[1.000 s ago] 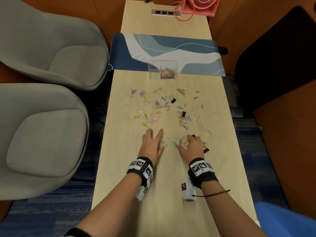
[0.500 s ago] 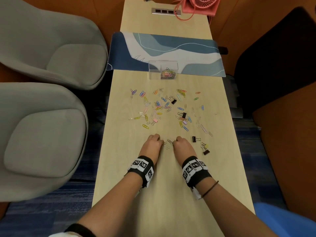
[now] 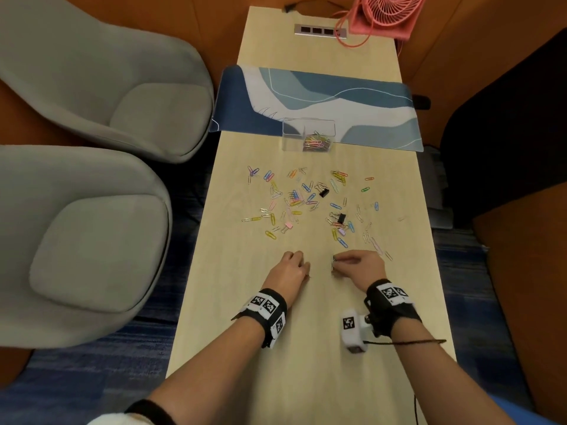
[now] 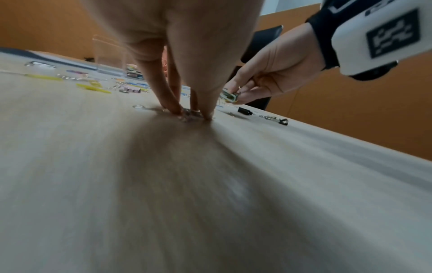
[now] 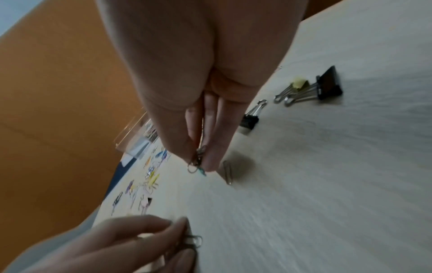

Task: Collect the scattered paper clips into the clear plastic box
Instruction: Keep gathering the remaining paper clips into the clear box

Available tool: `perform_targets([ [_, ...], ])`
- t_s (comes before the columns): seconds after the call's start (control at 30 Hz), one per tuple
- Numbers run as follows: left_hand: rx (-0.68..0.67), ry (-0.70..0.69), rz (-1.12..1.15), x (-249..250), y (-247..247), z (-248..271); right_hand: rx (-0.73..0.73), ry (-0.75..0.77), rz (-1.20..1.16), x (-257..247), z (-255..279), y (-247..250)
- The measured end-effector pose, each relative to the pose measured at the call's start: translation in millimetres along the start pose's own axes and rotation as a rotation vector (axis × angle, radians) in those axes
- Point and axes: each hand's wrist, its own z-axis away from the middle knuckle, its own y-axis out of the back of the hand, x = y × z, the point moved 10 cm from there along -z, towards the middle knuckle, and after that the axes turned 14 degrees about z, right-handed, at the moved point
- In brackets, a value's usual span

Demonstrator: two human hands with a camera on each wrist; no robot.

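Many coloured paper clips (image 3: 296,199) lie scattered across the middle of the wooden table (image 3: 233,326). The clear plastic box (image 3: 308,134) stands beyond them at the desk mat's edge, with a small heap of clips inside. My left hand (image 3: 302,266) is on the table nearer me, its fingertips (image 4: 174,110) pinching a bunch of silver clips (image 4: 190,112) against the wood. Just right of it, my right hand (image 3: 335,262) is raised slightly and pinches a few clips (image 5: 198,161). One silver clip (image 5: 228,171) lies loose under it.
Black binder clips (image 5: 328,86) and a smaller one (image 5: 250,119) lie right of my right hand; more (image 3: 323,191) sit among the scattered clips. A blue-white desk mat (image 3: 316,99) crosses the table. A pink fan (image 3: 386,13) stands far right. Grey chairs (image 3: 92,246) stand left.
A second ago both hands lay spread on the table. They swept the nearest clips together, curled onto them, and have now drawn apart, the right hand lifting with its clips.
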Motion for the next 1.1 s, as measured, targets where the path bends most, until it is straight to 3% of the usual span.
perform_targets([
  [0.2, -0.096, -0.004, -0.043, 3, 0, -19, -0.168, -0.113, -0.304, 12, 5, -7],
  [0.4, -0.095, 0.148, 0.026, -3, 5, -31, -0.212, -0.148, -0.456, 12, 5, -9],
  [0.67, -0.146, 0.214, 0.003, -2, 21, -46, -0.305, -0.146, -0.363, 6, 3, -15],
  [0.93, 0.273, 0.309, 0.623, -42, 76, -47, -0.351, -0.142, -0.471, -9, -8, -9],
  [1.1, 0.472, 0.241, 0.763, -45, 154, -88, -0.338, -0.057, -0.628, -48, -38, 18],
])
